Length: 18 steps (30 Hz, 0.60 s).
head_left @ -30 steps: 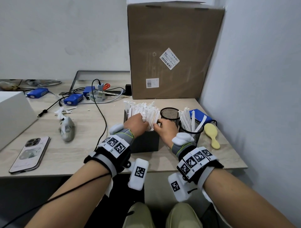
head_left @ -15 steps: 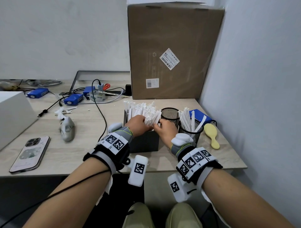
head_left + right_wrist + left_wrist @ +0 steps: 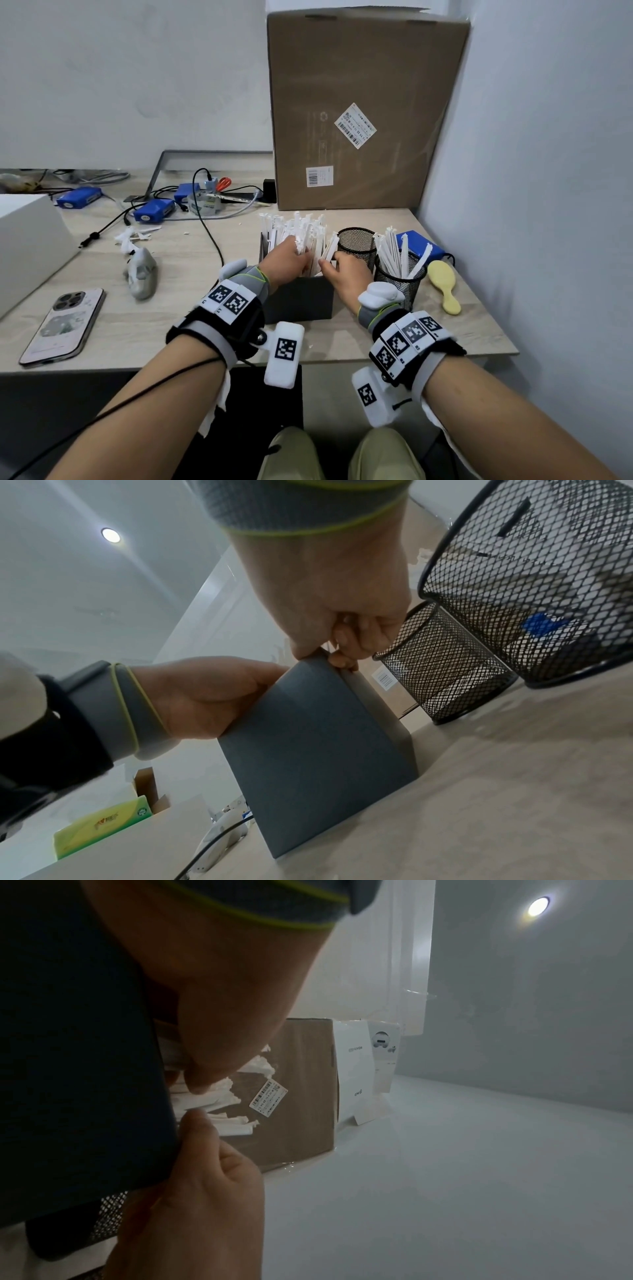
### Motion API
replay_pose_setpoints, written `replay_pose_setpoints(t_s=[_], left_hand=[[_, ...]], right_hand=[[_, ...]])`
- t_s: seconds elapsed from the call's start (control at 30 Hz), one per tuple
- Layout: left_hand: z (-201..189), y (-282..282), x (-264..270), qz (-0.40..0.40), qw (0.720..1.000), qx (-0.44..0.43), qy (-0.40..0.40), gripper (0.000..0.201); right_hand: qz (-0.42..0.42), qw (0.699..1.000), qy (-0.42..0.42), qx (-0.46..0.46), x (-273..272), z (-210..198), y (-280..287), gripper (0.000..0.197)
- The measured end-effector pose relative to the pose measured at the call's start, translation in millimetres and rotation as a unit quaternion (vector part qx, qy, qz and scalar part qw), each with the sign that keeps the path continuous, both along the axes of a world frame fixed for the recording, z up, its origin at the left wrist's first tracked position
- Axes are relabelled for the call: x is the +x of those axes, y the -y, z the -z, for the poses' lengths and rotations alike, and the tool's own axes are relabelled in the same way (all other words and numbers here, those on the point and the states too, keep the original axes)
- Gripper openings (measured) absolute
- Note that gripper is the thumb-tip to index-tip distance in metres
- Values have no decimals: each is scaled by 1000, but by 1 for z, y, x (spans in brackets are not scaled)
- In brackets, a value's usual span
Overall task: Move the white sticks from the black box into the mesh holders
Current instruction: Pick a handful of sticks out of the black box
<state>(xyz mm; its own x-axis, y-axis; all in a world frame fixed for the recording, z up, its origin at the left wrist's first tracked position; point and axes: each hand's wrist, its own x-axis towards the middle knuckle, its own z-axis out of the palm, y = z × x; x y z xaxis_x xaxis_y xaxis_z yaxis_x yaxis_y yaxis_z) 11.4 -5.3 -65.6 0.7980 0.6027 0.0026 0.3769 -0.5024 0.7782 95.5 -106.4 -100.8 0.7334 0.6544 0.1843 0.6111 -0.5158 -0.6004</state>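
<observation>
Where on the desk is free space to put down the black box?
Bare desk lies between the phone, the cable and the black box. The front edge is bare too. It is crowded by the mesh holders and the brush.

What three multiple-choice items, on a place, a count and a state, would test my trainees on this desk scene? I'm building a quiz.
1. Where is the phone?
A. Desk's left near corner
B. Inside the black box
C. On the cardboard box

2. How many mesh holders stand on the desk?
A. One
B. Two
C. Four

3. What state is the far holder in?
A. Full of sticks
B. Tipped over
C. Upright, no sticks showing

Key:
1 A, it lies flat left of the left hand.
2 B, the far one and the near holder beside the black box.
3 C, white sticks rise only from the near one.
</observation>
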Motion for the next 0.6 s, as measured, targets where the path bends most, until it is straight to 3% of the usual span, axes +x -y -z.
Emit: replay_pose_setpoints(t_s=[0.07, 0.13, 0.3, 0.6], left_hand=[[-3, 0, -2, 14, 999, -31, 39, 14], [-5, -1, -3, -14, 995, -64, 82, 24], [-12, -7, -4, -85, 967, -152, 185, 22], [-34, -19, -5, -129, 888, -252, 362, 14]], right_hand=[[-1, 1000, -5, 0, 0, 0, -1, 34], [-2, 1000, -7, -4, 0, -1, -1, 32], [-3, 1000, 0, -10, 0, -1, 0, 33], [-21, 1000, -4, -14, 0, -4, 3, 42]])
